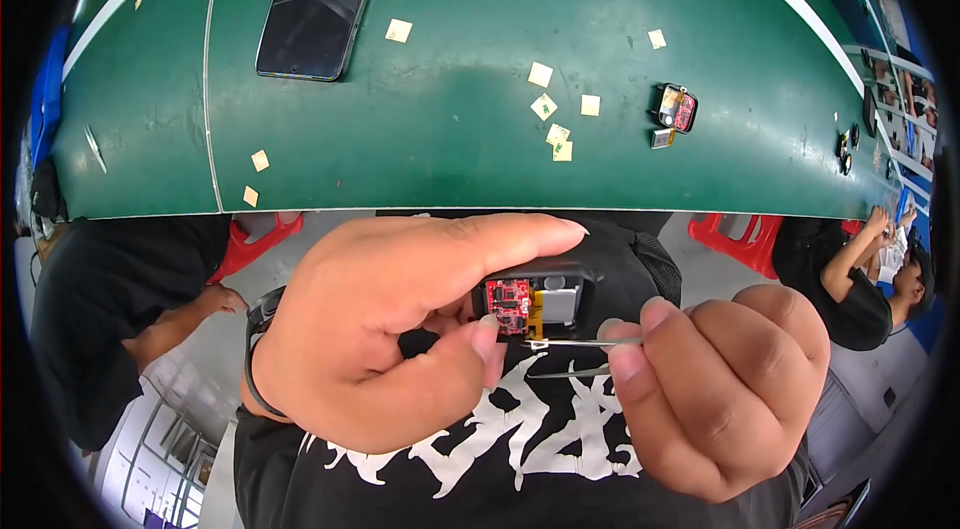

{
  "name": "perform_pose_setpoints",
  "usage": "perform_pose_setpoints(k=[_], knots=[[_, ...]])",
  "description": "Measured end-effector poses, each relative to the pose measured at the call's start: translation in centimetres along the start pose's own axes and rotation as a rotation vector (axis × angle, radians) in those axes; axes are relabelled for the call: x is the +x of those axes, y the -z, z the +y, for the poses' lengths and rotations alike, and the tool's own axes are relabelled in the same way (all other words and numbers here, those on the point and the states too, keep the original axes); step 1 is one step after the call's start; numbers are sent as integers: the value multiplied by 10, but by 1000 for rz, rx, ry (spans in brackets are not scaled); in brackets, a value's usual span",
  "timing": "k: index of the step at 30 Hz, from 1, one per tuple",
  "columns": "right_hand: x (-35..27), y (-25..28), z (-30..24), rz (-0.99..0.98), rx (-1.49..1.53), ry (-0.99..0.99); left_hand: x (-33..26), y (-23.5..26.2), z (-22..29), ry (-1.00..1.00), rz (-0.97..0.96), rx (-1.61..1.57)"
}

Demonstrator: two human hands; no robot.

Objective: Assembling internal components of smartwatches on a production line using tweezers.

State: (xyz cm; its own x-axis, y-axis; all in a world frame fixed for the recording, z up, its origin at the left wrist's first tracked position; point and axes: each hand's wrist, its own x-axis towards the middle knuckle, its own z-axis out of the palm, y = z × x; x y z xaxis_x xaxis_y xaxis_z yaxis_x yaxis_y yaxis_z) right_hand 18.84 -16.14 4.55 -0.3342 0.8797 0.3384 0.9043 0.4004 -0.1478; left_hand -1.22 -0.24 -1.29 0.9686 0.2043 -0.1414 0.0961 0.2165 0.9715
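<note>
My left hand (370, 339) grips a small open black case (588, 291) by its left side, thumb below and index finger stretched along the top. Inside the case lie a red circuit board (510, 301), an orange flex strip (536, 313) and a silver battery cell (560, 306). Metal tweezers (580, 342) are pinched between the thumb and finger of my right hand (730, 384). Their two legs stand apart. The upper tip is at the case's lower edge, by the end of the flex strip; whether it holds anything is too small to tell.
Beyond my hands is a green table (450, 119) with scattered yellow paper squares (540, 75). A large black-screened device (320, 9) lies at the far left. Another open case (678, 109) rests right of centre. One person (130, 319) sits at left, another (850, 279) at right.
</note>
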Motion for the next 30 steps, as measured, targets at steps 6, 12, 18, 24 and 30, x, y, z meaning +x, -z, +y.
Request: perform_pose_setpoints(k=[6, 12, 18, 24, 30], knots=[[-1, -2, 1, 12, 18, -19, 0, 2, 3, -13, -1, 23], [-26, -17, 34, 133, 240, -270, 9, -6, -3, 176, 239, 3], [-67, -64, 72, 67, 258, -1095, 38, 11, -45, 216, 486, 4], [-63, -67, 82, -1, 246, -1117, 69, 20, -50, 165, 687, 37], [-70, -73, 93, 89, 443, -1044, 76, 6, -43, 109, 831, 707]])
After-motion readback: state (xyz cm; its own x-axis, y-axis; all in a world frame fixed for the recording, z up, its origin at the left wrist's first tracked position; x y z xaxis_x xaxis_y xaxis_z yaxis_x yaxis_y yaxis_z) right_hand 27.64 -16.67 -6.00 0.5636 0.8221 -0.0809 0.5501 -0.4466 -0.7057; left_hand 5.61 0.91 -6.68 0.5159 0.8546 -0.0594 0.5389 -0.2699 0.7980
